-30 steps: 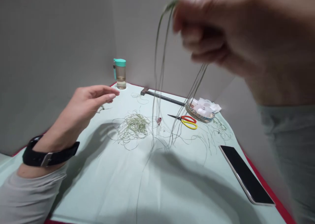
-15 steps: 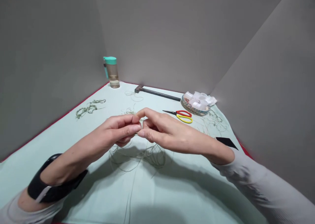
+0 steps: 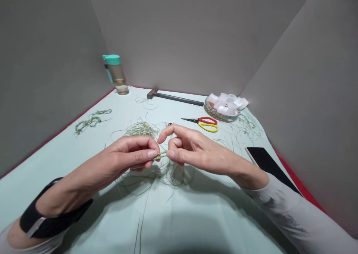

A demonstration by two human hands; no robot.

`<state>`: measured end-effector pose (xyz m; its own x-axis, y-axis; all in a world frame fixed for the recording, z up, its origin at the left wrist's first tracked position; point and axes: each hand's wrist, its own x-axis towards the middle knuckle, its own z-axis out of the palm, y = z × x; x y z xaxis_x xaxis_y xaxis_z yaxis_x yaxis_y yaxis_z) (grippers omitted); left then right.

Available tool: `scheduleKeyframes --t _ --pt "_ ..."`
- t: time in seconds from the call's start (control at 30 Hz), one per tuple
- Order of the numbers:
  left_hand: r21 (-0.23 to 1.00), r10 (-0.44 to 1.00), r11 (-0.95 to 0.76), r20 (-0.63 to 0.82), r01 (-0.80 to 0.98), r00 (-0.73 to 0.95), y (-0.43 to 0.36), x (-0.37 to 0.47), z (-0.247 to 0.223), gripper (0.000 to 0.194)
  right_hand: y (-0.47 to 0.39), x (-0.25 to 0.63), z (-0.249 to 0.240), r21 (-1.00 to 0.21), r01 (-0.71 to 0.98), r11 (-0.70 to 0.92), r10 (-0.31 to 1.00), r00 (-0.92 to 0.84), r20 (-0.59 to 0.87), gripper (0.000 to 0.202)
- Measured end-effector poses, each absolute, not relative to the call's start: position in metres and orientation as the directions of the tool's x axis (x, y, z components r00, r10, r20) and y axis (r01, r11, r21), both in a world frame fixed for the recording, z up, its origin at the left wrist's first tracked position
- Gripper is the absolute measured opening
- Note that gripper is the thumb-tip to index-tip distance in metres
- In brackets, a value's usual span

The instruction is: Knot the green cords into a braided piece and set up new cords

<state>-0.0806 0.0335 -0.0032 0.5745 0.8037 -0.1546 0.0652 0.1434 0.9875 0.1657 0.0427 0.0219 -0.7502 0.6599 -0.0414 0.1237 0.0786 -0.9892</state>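
Between my two hands a short piece of green knotted cord (image 3: 161,155) is stretched. My left hand (image 3: 134,153) pinches its left part between thumb and fingers. On the right, the thumb and curled fingers of my right hand (image 3: 192,149) grip the other end, the index finger raised and bent. Long loose green threads (image 3: 145,183) hang in loops below both hands and trail toward the near edge. Just behind my left hand lies a tangled bundle of green thread (image 3: 141,128). What the fingertips cover of the cord is hidden.
Scissors (image 3: 203,123) with red and yellow handles lie behind my right hand. Farther back are a hammer (image 3: 176,98), a basket (image 3: 223,114) of white plastic pieces and a bottle (image 3: 119,75). Knotted green pieces (image 3: 89,123) lie left; a phone (image 3: 271,168) lies right, partly under my sleeve.
My hands have drawn slightly apart, and the knotted cord now shows between them. My right index finger has lifted off. The view has shifted, uncovering the thread bundle and more of the phone.
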Motion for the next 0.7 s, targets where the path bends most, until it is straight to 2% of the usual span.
scheduleKeyframes --t 0.23,0.43,0.57,0.63,0.7 --pt "0.982 0.829 0.155 -0.188 0.106 0.527 0.033 -0.082 -0.004 0.030 0.043 0.166 0.022 -0.991 0.108 0.075 0.693 -0.720 -0.026 0.033" --pt "0.958 0.854 -0.028 -0.126 0.287 0.505 0.024 -0.073 0.006 0.025 0.043 0.164 0.016 -0.994 0.091 0.068 0.683 -0.730 -0.021 0.031" --pt "0.939 0.848 -0.067 -0.124 0.336 0.516 0.019 -0.079 0.013 0.031 0.038 0.174 0.024 -0.936 0.278 0.215 0.630 -0.772 -0.085 0.025" --pt "0.953 0.889 -0.029 -0.114 0.303 0.443 0.018 -0.096 0.014 0.035 0.032 0.184 0.035 -0.870 0.381 0.314 0.602 -0.788 -0.128 0.027" --pt "0.974 0.942 -0.013 -0.064 0.225 0.331 0.018 -0.121 0.013 0.035 0.023 0.196 0.049 -0.822 0.453 0.344 0.643 -0.752 -0.145 0.034"
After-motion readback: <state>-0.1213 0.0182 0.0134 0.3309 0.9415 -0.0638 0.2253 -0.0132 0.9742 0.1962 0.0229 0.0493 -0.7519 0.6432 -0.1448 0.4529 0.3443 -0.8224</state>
